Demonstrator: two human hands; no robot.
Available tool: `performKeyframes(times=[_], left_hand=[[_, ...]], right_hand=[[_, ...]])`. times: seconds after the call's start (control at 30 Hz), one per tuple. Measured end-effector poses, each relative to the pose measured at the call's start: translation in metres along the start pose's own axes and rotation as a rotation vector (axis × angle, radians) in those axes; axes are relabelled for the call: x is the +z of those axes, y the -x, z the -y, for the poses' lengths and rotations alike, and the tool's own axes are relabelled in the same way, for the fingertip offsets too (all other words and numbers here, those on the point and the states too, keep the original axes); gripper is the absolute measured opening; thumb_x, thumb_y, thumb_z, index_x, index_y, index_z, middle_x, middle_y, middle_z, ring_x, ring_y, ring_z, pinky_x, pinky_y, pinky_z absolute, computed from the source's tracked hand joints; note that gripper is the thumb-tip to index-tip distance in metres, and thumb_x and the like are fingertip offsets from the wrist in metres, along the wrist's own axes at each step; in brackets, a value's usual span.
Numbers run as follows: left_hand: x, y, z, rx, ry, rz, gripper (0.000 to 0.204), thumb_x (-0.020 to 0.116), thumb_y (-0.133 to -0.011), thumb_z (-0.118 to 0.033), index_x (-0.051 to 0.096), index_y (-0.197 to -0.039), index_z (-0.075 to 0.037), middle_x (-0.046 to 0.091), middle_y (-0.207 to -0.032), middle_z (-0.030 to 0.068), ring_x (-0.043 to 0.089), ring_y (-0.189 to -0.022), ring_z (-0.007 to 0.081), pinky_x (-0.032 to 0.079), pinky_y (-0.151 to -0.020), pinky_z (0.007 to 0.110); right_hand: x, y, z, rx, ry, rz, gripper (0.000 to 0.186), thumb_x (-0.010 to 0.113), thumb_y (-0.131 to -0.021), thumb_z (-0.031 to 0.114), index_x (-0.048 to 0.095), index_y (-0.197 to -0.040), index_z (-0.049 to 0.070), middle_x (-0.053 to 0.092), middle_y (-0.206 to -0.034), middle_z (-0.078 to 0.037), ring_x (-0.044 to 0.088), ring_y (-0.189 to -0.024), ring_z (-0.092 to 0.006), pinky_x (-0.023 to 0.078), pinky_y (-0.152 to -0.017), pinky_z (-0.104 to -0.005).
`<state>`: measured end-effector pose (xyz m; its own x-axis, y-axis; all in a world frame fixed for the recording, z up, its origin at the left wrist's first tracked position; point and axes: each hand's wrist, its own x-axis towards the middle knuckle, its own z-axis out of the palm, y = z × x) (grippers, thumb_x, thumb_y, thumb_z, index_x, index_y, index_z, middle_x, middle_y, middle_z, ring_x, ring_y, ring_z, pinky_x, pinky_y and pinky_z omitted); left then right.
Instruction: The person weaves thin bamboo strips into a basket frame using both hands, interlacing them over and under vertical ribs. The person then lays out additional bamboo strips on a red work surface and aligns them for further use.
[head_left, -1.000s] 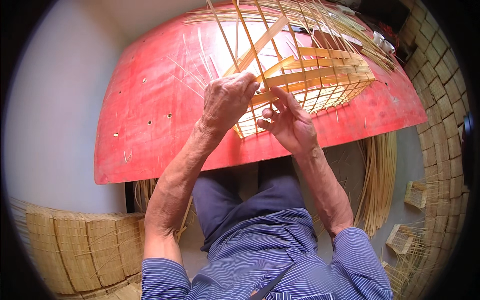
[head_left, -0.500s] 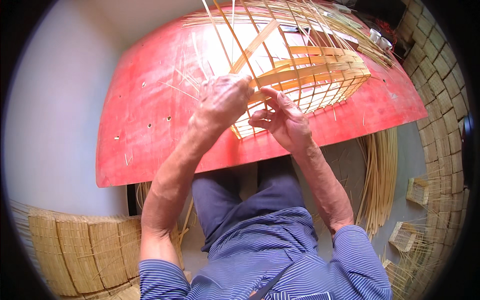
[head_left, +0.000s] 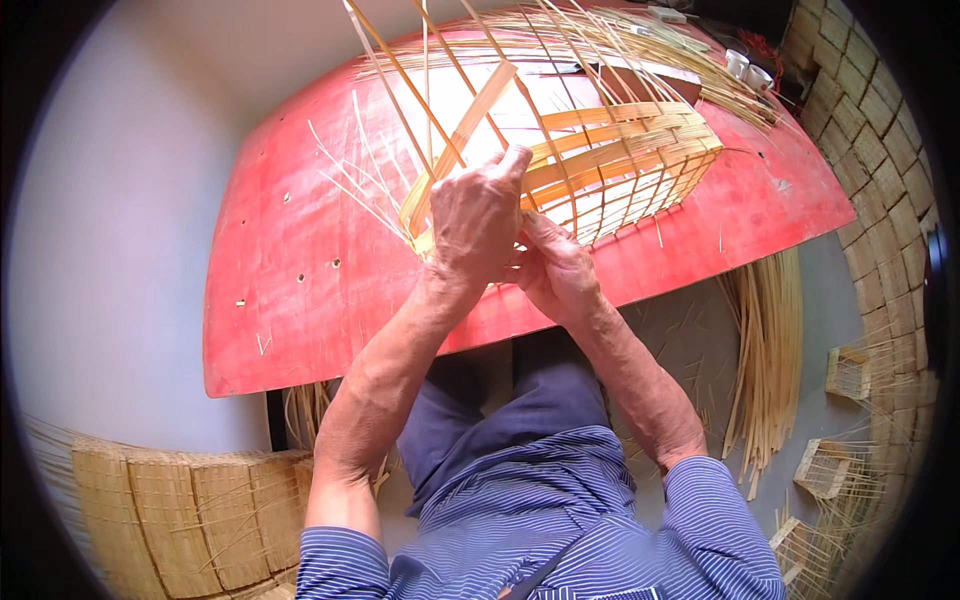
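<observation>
A half-woven bamboo basket [head_left: 690, 155] lies on the red tabletop, its open-grid side toward me and its loose upright stakes rising away. My left hand [head_left: 475, 220] is closed over the near left part of the weave, thumb raised. Just below and to the right, my right hand [head_left: 560, 270] pinches at the basket's near edge, its fingertips partly hidden behind the left hand. A wide flat bamboo strip [head_left: 485, 105] slants up past the left hand between the stakes. What exactly lies inside each grip is covered by the fingers.
Loose thin strips [head_left: 440, 55] are heaped along the far side of the red table [head_left: 270, 310], near two white cups [head_left: 737, 65]. A bundle of long strips [head_left: 765, 350] hangs at the right. Woven panels [head_left: 190, 510] stand lower left; small unfinished baskets [head_left: 848, 373] sit on the right floor.
My left hand has shifted right and lower, now overlapping the right hand's fingers. The right hand has come down slightly and closed in. The basket and its stakes have tilted leftward.
</observation>
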<state>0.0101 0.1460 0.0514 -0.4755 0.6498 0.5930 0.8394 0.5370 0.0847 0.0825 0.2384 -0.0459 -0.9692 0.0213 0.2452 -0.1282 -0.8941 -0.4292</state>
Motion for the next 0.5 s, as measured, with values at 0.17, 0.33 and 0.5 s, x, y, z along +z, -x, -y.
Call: performKeyframes(times=[0.17,0.33,0.5], left_hand=[[-0.009,-0.015,-0.006,0.027,-0.083,0.129,0.029,0.068,-0.078,-0.008,0.063,-0.107,-0.007,0.068,-0.083,0.0119,0.071,-0.080,0.0330,0.055,-0.066,0.044],[-0.008,-0.014,-0.005,0.087,-0.100,0.169,0.027,0.068,-0.079,-0.011,0.063,-0.105,-0.006,0.068,-0.084,0.0139,0.070,-0.080,0.0345,0.055,-0.066,0.045],[-0.005,-0.010,0.005,0.055,-0.021,0.238,0.035,0.066,-0.080,-0.016,0.064,-0.114,-0.005,0.069,-0.094,0.0188,0.069,-0.087,0.0382,0.054,-0.071,0.048]], right_hand=[[0.003,-0.002,0.003,-0.007,0.048,-0.029,0.037,0.046,-0.108,0.028,0.057,-0.127,-0.001,0.065,-0.117,-0.013,0.072,-0.089,-0.0261,0.061,-0.083,-0.0429],[-0.001,-0.005,-0.004,-0.021,0.024,-0.027,0.036,0.050,-0.107,0.029,0.058,-0.126,-0.001,0.066,-0.117,-0.013,0.071,-0.093,-0.0261,0.061,-0.085,-0.0442],[0.009,-0.006,-0.004,-0.028,0.064,-0.075,0.037,0.050,-0.107,0.030,0.058,-0.127,0.000,0.065,-0.119,-0.012,0.068,-0.103,-0.0264,0.060,-0.088,-0.0496]])
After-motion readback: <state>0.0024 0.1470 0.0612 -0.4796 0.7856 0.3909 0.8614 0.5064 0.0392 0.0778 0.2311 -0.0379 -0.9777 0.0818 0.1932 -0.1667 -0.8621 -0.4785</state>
